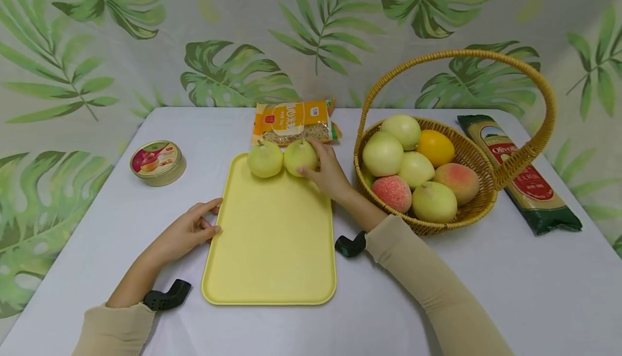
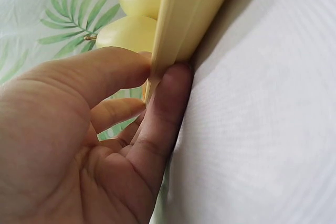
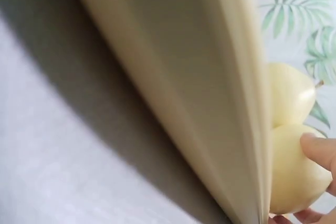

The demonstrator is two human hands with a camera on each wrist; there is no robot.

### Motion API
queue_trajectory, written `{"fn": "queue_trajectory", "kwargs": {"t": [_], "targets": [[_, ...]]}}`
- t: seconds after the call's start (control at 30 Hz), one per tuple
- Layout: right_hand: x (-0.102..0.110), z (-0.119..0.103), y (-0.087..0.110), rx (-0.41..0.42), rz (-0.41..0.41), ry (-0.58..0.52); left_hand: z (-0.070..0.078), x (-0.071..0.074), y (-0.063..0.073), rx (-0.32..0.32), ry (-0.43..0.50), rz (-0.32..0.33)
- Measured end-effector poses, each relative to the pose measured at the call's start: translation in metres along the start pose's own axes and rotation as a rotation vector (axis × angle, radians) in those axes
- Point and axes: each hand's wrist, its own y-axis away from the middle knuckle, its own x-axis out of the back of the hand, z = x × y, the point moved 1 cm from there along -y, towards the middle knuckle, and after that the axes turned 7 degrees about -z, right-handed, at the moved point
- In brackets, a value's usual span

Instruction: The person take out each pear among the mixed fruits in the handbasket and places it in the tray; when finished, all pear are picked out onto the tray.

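1. Pale cloth printed with big green leaves [image 1: 320, 21] hangs behind the white-covered table [image 1: 112, 226] I'm looking across.
2. Near the table's right edge, a long tan-and-green plastic packet with a red label [image 1: 534, 191] reads "Olivo…", the rest cut off for me by the basket handle.
3. At the table's far edge, an orange packet with a clear window [image 1: 293, 121] carries large white Chinese characters I can't fully make out. Toward the left edge sits a round tin with a fruit picture on its lid [image 1: 157, 161], its lettering too small to read.
4. On the right side stands a golden-brown wicker basket [image 1: 468, 153], heaped with pale green, orange and reddish fruit.
5. One round yellow-green fruit with a short stem [image 1: 297, 159] is at the far right corner of a yellow rectangular tray [image 1: 272, 242], just beside a matching yellow-green fruit [image 1: 265, 159] near the far left corner.
6. Thumb and fingers of the right hand [image 1: 332, 175] grip that right-corner fruit.
7. Along the tray's left edge, the left hand [image 1: 184, 232] pinches the rim.
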Motion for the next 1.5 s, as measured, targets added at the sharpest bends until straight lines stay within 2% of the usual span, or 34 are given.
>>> {"fn": "queue_trajectory", "kwargs": {"t": [0.17,0.33,0.43,0.6,0.67,0.73,1.0,1.17,1.3,1.5], "targets": [[0.002,-0.004,0.006,0.014,0.008,-0.016,-0.001,-0.001,0.000,0.001,0.003,-0.006],[0.011,-0.022,0.023,0.090,0.029,-0.033,0.000,-0.001,0.000,-0.005,0.003,-0.005],[0.021,-0.035,0.036,0.204,0.044,-0.041,0.000,-0.001,0.000,-0.012,-0.008,0.006],[0.040,-0.050,0.056,0.463,0.125,-0.004,0.000,0.000,0.000,-0.020,-0.019,0.018],[0.049,-0.052,0.064,0.530,0.174,0.027,-0.001,0.000,0.000,-0.017,-0.018,0.012],[0.058,-0.053,0.072,0.562,0.216,0.057,-0.001,0.000,0.000,-0.013,-0.015,0.003],[0.091,-0.041,0.087,0.610,0.354,0.161,-0.003,0.001,-0.001,0.013,-0.018,0.002],[0.104,-0.030,0.088,0.595,0.387,0.178,-0.002,0.002,0.000,0.009,-0.020,0.001],[0.110,-0.021,0.087,0.529,0.383,0.165,-0.003,0.001,0.000,0.006,-0.019,0.003],[0.115,-0.018,0.086,0.386,0.332,0.163,-0.001,0.001,0.000,0.010,0.001,-0.003]]}}
